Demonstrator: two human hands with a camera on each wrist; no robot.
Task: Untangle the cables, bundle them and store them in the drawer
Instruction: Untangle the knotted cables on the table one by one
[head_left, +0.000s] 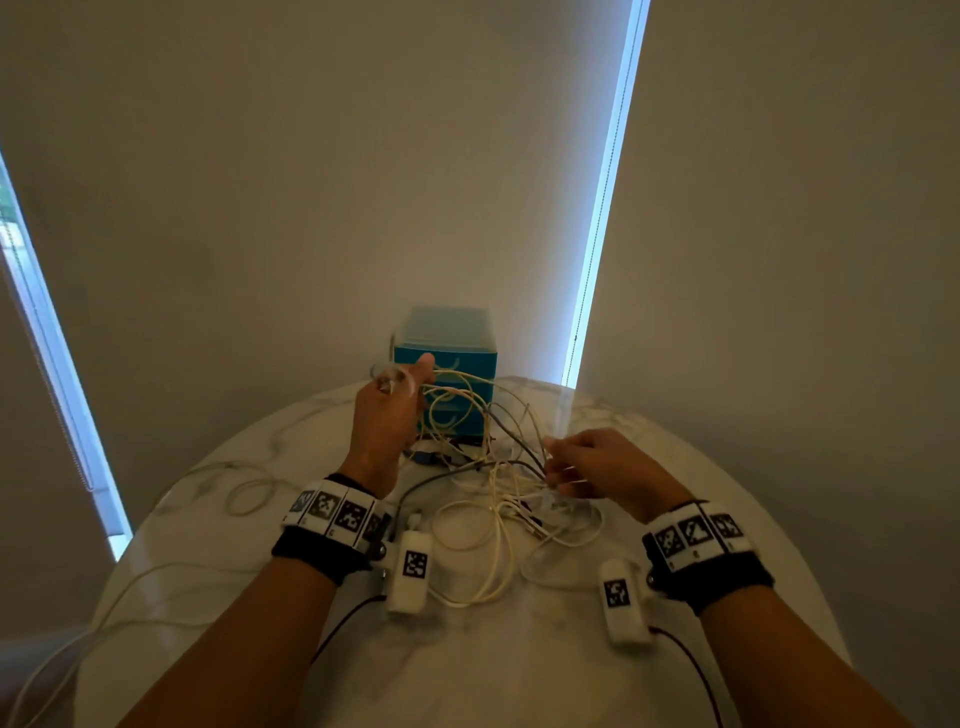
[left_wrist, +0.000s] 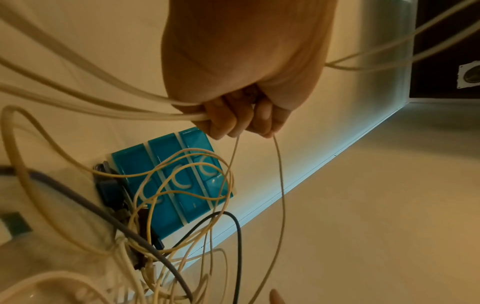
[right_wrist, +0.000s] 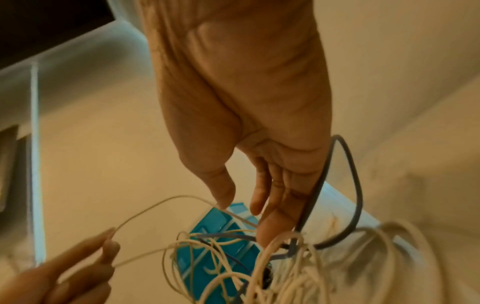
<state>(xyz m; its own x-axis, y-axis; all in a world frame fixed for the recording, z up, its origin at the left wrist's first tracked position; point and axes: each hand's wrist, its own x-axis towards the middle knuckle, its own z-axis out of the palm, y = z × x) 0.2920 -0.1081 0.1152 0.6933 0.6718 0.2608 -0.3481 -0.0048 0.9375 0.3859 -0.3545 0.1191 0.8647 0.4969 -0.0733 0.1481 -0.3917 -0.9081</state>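
A tangle of thin white cables (head_left: 498, 499) with a grey cable (left_wrist: 103, 207) and a black cable (left_wrist: 237, 236) lies mid-table in front of the blue drawer unit (head_left: 444, 358), whose drawers are closed. My left hand (head_left: 402, 382) is raised before the unit, its fingers (left_wrist: 233, 119) curled round several white strands that hang down to the heap. My right hand (head_left: 558, 470) sits low in the tangle. Its fingers (right_wrist: 272, 205) are nearly straight, the thumb tip touches one white strand, and a grey loop (right_wrist: 355, 185) passes behind the hand.
The round white marble table (head_left: 519, 675) ends close to the wall behind the drawer unit. One loose white cable (head_left: 244, 488) trails across the left side and off the left edge. Dark connectors (head_left: 457, 441) lie at the foot of the unit.
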